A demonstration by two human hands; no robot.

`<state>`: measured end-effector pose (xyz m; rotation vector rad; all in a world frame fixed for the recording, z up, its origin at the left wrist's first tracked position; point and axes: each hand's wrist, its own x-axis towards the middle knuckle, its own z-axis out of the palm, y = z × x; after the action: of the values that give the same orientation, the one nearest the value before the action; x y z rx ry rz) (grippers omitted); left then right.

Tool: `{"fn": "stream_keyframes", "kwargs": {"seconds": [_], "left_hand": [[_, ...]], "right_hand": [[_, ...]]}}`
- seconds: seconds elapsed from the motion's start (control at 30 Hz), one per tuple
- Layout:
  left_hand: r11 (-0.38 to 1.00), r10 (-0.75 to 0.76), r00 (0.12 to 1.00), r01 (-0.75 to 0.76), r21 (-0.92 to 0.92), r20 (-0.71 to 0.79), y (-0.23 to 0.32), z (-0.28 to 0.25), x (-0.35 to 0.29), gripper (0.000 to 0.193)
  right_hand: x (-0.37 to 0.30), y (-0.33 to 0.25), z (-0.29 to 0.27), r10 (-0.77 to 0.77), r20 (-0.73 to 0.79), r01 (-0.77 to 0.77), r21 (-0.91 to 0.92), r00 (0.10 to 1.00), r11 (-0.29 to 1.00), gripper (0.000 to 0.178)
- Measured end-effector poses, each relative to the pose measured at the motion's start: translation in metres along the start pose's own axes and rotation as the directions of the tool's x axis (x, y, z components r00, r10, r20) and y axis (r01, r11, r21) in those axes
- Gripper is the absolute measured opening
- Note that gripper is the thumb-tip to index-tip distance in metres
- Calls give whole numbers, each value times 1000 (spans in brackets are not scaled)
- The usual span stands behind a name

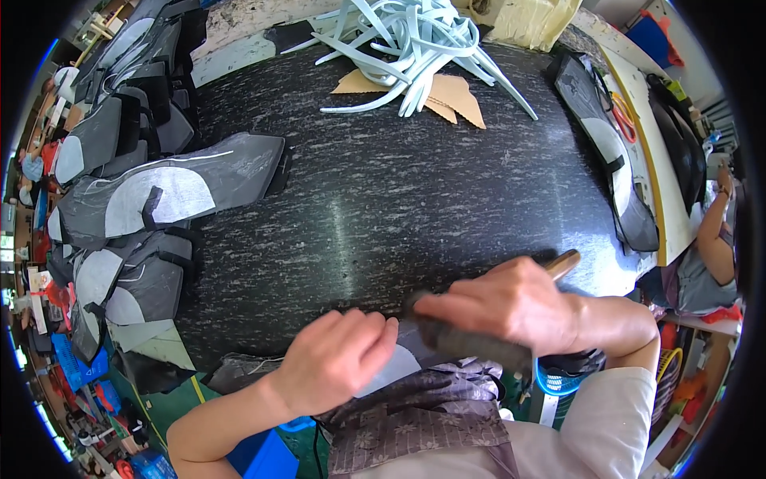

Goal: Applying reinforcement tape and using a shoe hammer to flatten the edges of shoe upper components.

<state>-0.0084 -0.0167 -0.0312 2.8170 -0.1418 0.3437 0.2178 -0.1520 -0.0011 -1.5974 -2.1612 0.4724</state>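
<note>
Thin white strokes run across the dark left end of a flat charcoal-grey panel with a pale grey patch (396,370), whose surface looks matt and scuffed. It lies along the near edge of the black, white-flecked bench (359,215), partly covered by the hands. The right hand (511,307) grips a motion-blurred, dark-headed tool with a tan wooden handle (477,342) over the panel. The left hand (335,355) has curled fingers beside the tool; whether they pinch the panel cannot be told.
</note>
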Motion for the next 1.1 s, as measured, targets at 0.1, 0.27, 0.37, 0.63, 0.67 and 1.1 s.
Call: {"fn": "stream_keyframes", "kwargs": {"seconds": [0.1, 0.27, 0.37, 0.63, 0.67, 1.1], "left_hand": [[882, -222, 974, 182, -435, -42, -8, 6, 18, 24], [897, -221, 969, 158, -412, -110, -11, 16, 64, 19], [868, -228, 968, 155, -473, -101, -13, 25, 60, 22], [999, -32, 995, 28, -46, -90, 0, 20, 60, 27], [999, -23, 996, 19, -42, -89, 0, 20, 59, 24], [994, 59, 992, -49, 95, -110, 4, 15, 35, 34]], "right_hand": [[-9, 13, -25, 76, -151, -69, 51, 986, 996, 32], [-36, 21, -13, 212, -180, -217, -3, 960, 976, 39], [-44, 25, -14, 218, -197, -221, 10, 956, 975, 38], [-16, 18, -26, 96, -95, -105, -95, 991, 990, 26], [-18, 16, -25, 96, -91, -104, -93, 991, 990, 26], [-7, 7, -16, 43, -35, -47, -97, 998, 994, 31]]}}
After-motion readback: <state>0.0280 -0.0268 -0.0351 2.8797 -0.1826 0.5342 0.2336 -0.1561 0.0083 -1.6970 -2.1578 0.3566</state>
